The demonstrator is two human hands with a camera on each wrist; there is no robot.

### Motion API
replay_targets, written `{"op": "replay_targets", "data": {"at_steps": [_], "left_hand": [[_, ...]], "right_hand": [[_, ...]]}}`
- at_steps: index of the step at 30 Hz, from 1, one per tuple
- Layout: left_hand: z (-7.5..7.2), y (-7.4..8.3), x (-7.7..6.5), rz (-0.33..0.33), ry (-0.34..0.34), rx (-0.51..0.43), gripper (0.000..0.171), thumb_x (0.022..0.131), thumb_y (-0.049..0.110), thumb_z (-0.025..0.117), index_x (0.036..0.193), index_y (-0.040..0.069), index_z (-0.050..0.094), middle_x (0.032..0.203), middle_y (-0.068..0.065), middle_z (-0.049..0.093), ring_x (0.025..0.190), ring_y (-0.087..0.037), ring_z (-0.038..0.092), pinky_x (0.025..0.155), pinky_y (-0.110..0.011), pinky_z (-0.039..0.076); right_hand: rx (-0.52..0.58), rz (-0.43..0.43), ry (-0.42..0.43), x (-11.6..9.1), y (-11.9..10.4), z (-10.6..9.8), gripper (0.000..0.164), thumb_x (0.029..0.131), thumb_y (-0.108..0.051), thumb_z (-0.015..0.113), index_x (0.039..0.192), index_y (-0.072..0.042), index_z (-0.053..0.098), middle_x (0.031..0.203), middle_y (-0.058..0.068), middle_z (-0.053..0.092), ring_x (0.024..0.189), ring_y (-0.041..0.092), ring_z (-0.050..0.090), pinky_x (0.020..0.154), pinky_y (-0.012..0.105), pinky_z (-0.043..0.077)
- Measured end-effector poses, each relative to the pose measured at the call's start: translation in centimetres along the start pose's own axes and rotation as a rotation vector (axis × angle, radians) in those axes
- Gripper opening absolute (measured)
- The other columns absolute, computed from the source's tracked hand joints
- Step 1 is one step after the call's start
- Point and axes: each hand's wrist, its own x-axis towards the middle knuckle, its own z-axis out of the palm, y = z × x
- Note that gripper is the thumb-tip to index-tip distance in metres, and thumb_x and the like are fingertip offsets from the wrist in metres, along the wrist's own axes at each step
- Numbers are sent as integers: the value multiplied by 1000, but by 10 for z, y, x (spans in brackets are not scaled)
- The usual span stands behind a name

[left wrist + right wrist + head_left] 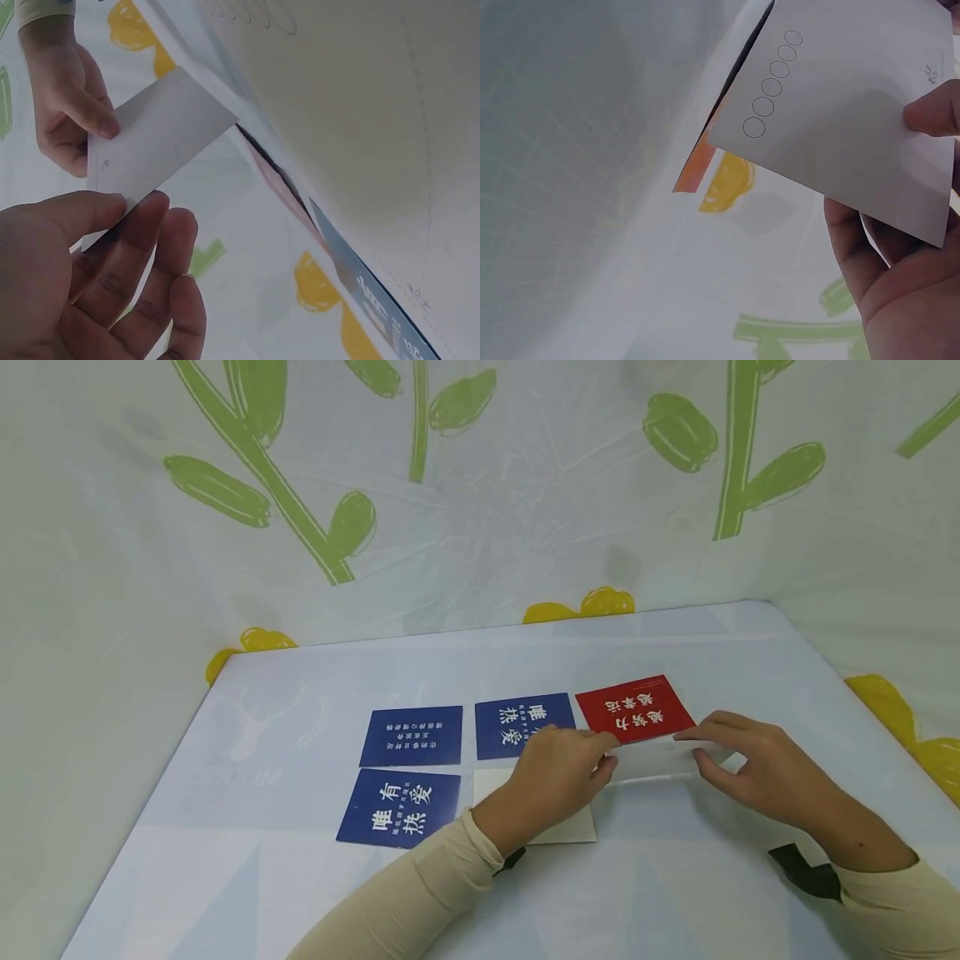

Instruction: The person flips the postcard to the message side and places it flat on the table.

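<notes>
Both hands pinch one white postcard (648, 762), held tilted up close over the table in the head view. My left hand (553, 777) has its left end between thumb and fingers; my right hand (765, 768) grips the opposite end. A row of printed circles shows on the pale face of the postcard (840, 112) in the right wrist view. Just behind it lies a red postcard (633, 708) with white lettering. Under the left hand and wrist is a cream postcard (573, 827), partly covered. A blue postcard (498, 731) is partly hidden by the left hand.
Left of the hands lie two more blue postcards with white characters, one farther back (412, 735) and one nearer (401, 808). They rest on a pale table cover (300, 893). Behind the table hangs a white cloth (487, 527) printed with green leaves and yellow flowers.
</notes>
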Motion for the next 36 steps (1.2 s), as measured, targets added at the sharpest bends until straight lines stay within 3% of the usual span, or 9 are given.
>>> {"op": "replay_targets", "data": {"at_steps": [5,14,24,32,36], "left_hand": [[-1,0,0,-9,-6,-16,28,94,29,70,120,19,72,95,10,78,74,-2,69,58,-5,37],[-3,-1,1,-15,-7,-38,30,94,28,70,122,18,70,92,8,78,71,-2,68,57,-5,37],[0,-2,1,-18,-1,-37,31,94,28,70,123,17,68,90,8,78,69,-2,68,55,-3,36],[-1,-1,1,-31,-10,-44,38,94,29,70,130,17,64,87,8,77,63,-1,64,51,-4,34],[-2,-1,1,-40,-29,-43,42,94,30,70,134,19,61,77,9,74,55,1,55,49,-6,33]], "right_hand": [[9,6,9,0,0,0,43,65,3,87,104,-12,75,99,4,73,85,22,66,57,16,55],[-4,-8,56,1,1,0,49,62,2,90,107,-14,75,99,0,68,86,10,58,67,1,47],[16,-40,56,0,2,1,60,62,4,88,116,-16,72,98,-1,66,85,0,52,57,10,51],[53,-35,33,0,1,2,59,67,6,85,120,-16,70,101,-2,65,87,-3,50,58,9,50],[40,-23,18,0,1,3,59,69,3,85,122,-17,69,102,-1,66,87,0,51,64,4,49]]}}
